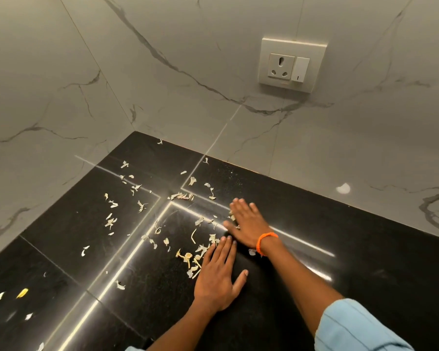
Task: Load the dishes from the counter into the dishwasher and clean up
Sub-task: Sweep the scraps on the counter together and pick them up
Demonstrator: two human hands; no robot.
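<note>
You're on the clean-up step: both your left hand (217,277) and right hand (247,222) lie flat, fingers straight, holding nothing. Peel scraps (197,257) litter the black counter (365,249) toward its back corner. Next, likely sweep them together.

pale peel scraps (188,257), scattered on black counter (365,262)

Grey veined marble walls (162,72), white socket plate (292,65).
</note>
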